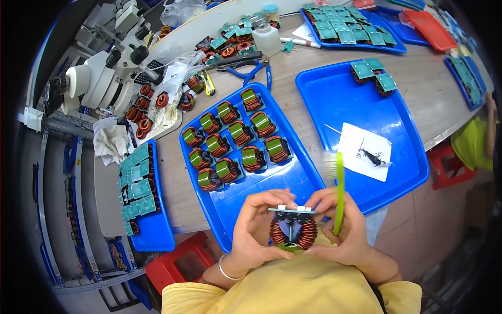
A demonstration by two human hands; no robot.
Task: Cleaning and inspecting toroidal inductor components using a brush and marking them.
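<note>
Close to my body, a toroidal coil [294, 233] with copper-coloured windings is held between both hands, its thin board with white blocks facing up. My left hand [252, 225] grips it from the left, thumb below and fingers along the board's edge. From the other side my right hand [348, 230] holds the same coil, and a lime-green brush [339, 196] is also tucked in its fingers, handle down and bristles pointing left. Just beyond, a blue tray [277, 180] carries rows of similar coils with green tops [240, 133].
To the right, another blue tray [308, 86] holds a few board-topped coils and a white paper [361, 149] with black scraps. A tray of coils [138, 183] stands left. Pliers [246, 73], a yellow cutter [209, 83], a clear bottle [266, 39] and a microscope [89, 83] lie beyond. Red stools [183, 264] stand below.
</note>
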